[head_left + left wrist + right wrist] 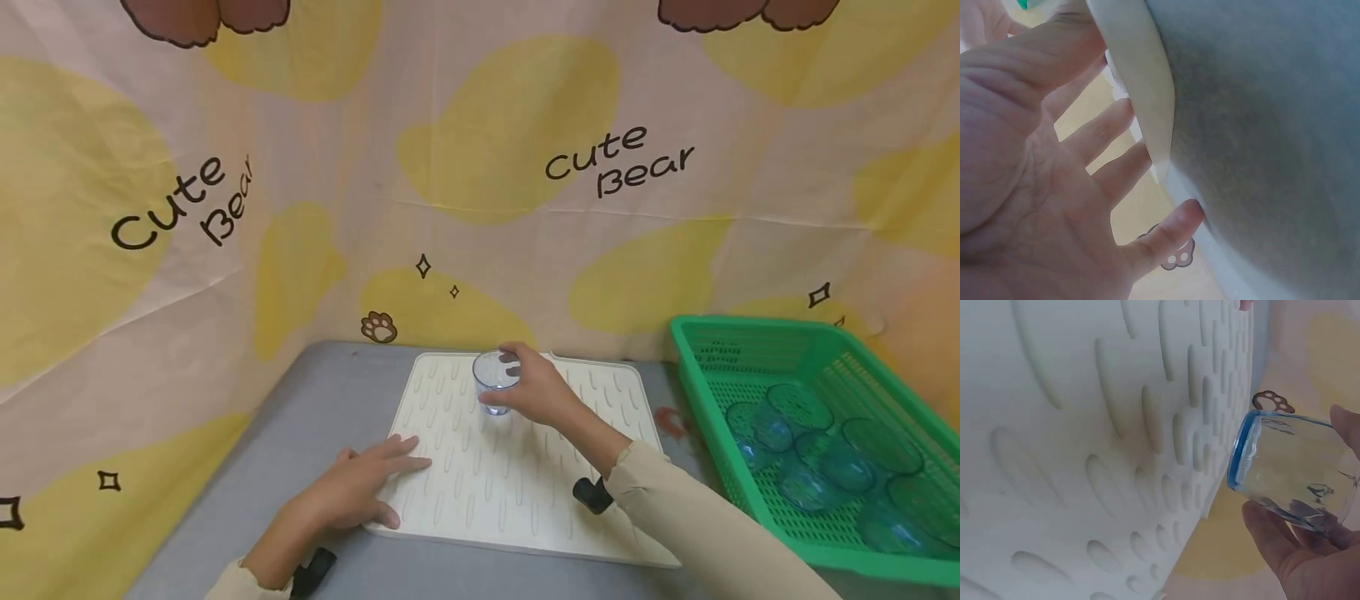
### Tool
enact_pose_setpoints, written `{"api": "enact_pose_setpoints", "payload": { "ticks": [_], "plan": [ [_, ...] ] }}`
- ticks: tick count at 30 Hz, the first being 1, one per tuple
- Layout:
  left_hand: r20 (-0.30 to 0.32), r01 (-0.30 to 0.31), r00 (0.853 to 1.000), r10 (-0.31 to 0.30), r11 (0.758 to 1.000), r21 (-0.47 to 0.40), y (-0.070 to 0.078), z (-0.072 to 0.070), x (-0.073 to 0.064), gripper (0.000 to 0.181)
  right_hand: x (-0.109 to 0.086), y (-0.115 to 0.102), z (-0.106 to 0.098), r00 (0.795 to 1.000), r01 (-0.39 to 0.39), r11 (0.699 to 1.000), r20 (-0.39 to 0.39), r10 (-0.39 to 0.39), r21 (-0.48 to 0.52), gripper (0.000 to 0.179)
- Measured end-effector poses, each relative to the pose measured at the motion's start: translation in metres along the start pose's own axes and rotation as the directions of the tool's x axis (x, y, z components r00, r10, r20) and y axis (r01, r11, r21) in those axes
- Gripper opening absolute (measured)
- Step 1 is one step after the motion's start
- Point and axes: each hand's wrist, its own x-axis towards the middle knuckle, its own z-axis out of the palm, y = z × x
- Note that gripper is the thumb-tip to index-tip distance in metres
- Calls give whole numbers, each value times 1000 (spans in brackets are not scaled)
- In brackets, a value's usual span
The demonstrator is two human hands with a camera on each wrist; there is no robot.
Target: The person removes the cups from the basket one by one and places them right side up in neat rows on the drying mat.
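Observation:
A clear drinking glass [486,377] is held by my right hand [538,387], thumb on its near side and fingers around the far side. In the right wrist view the glass [1291,465] shows a thick blue-tinted base towards the white ridged mat [1072,487]; whether the base touches the mat I cannot tell. My left hand [363,483] lies at the near left edge of the mat [517,533], its fingers spread. In the left wrist view those extended fingers [1163,240] touch the mat's edge [1144,75].
To the right stands a green plastic basket [738,517] with several bluish-looking glasses [825,475] inside. The mat lies on a grey table [300,417]. A printed cloth [480,167] rises behind the table and along its left side.

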Motion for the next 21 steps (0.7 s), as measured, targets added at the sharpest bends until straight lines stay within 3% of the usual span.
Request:
{"api": "enact_pose_setpoints", "payload": {
  "ticks": [6,9,15,21],
  "plan": [
    [16,19,1000,-19,1000,-2,1,-1,0,80,21,-1,12,999,13,999,-47,-14,-36,87],
    [26,26,999,-27,1000,6,1,-1,-1,79,29,2,20,999,8,1000,-53,-8,-7,87],
    [27,-18,999,17,999,28,-1,2,1,79,38,10,36,996,19,1000,-82,-17,24,85],
    [24,-31,999,30,999,25,-3,1,-1,80,44,9,43,998,46,999,-53,-45,23,85]
  ]
}}
